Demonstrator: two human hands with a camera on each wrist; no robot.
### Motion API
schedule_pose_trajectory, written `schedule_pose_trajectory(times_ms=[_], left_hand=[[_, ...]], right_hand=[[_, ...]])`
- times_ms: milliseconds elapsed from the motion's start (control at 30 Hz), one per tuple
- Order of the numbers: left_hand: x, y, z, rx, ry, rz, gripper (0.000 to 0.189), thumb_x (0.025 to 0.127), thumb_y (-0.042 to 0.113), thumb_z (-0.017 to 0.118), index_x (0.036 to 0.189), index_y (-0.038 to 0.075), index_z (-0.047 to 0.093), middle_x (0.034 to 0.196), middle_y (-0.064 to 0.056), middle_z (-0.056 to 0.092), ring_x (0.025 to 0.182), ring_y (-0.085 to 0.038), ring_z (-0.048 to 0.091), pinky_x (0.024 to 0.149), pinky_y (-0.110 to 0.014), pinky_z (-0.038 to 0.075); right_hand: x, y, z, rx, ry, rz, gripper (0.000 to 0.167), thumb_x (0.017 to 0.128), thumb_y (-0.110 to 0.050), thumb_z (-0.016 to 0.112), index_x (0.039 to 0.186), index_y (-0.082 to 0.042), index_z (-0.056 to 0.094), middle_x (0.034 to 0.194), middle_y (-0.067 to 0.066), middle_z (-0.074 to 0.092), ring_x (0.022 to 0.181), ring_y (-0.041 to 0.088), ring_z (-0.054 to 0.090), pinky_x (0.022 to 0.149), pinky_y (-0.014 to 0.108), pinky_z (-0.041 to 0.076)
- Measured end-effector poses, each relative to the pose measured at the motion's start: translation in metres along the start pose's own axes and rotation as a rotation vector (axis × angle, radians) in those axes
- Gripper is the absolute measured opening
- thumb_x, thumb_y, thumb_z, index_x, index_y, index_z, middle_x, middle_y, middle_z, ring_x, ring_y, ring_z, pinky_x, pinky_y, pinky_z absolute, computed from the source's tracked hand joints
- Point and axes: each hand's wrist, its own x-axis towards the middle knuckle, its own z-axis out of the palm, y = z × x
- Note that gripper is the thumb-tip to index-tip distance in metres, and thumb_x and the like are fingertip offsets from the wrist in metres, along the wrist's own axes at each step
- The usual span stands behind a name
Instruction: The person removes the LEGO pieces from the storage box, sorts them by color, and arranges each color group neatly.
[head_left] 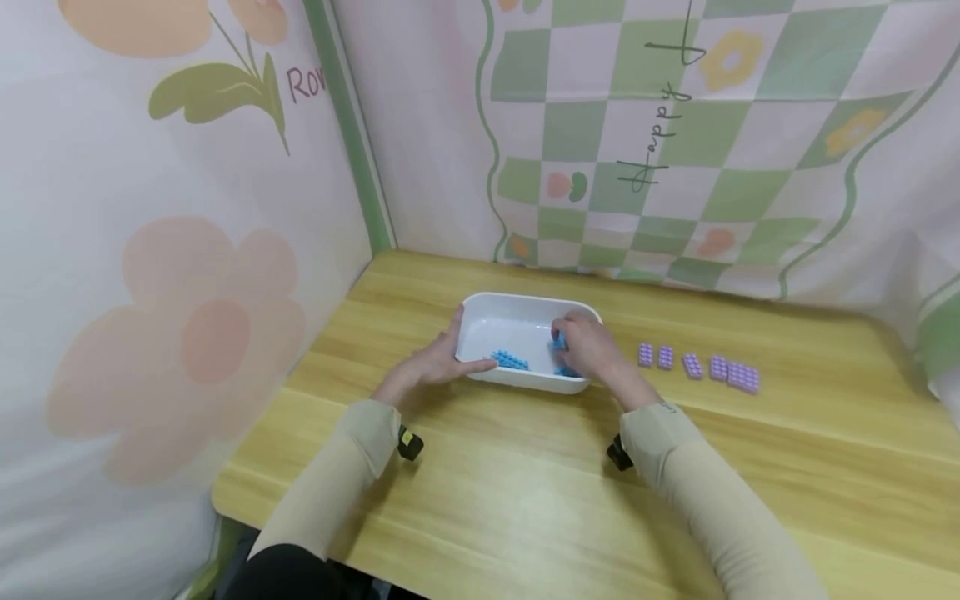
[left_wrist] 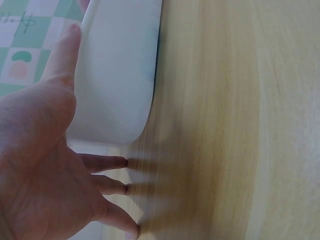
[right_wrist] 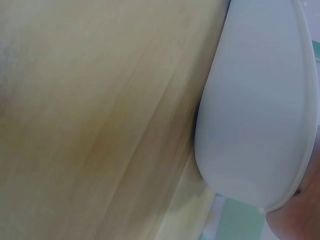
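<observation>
A white plastic tub (head_left: 495,317) stands on the table with blue building bricks (head_left: 510,360) inside, along its near wall. My left hand (head_left: 438,360) rests against the tub's left end. Its thumb lies straight along the near rim, and its other fingers are spread beside the left wall, as the left wrist view (left_wrist: 45,165) also shows. My right hand (head_left: 588,343) reaches over the right end and pinches a blue building brick (head_left: 557,342) just inside. More blue lies below that hand, partly covered. In the right wrist view the tub wall hides most of the right hand (right_wrist: 297,215).
To the right of the tub, several purple building bricks (head_left: 693,367) lie in a loose row on the wooden table (head_left: 510,483). Printed curtains (head_left: 600,125) hang behind the table and along its left side.
</observation>
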Motion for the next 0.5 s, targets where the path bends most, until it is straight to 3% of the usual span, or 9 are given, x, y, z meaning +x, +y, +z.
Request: schedule_pose_trajectory(times_ms=[133,333,500], left_hand=[[-0.0049,0.0076,-0.0003,-0.019,0.003,-0.011,0.130,0.099,0.056,0.077,0.174,0.024,-0.025,0.181,-0.027,0.021,0.165,-0.049,0.031,0.134,-0.069,0.028],[-0.0054,0.0092,-0.0001,-0.001,0.007,-0.005,0.129,0.100,0.054,0.077,0.174,0.023,-0.024,0.178,-0.029,0.027,0.164,-0.052,0.031,0.134,-0.069,0.029],[-0.0064,0.0092,-0.0002,0.023,0.001,-0.020,0.131,0.099,0.060,0.075,0.174,0.019,-0.025,0.180,-0.030,0.022,0.166,-0.054,0.025,0.134,-0.071,0.026]], right_hand=[[-0.0007,-0.0004,-0.0005,0.011,0.002,0.007,0.023,0.094,-0.002,0.081,0.115,0.001,0.073,0.117,0.023,0.072,0.109,0.040,0.069,0.100,0.057,0.060],[-0.0021,-0.0011,-0.0008,0.016,0.003,0.024,0.052,0.097,-0.001,0.079,0.145,0.008,0.063,0.143,0.031,0.064,0.131,0.047,0.064,0.117,0.062,0.054],[-0.0040,0.0002,0.0003,0.040,0.050,0.009,0.047,0.099,-0.002,0.077,0.142,0.012,0.064,0.143,0.033,0.062,0.131,0.048,0.063,0.116,0.062,0.054]])
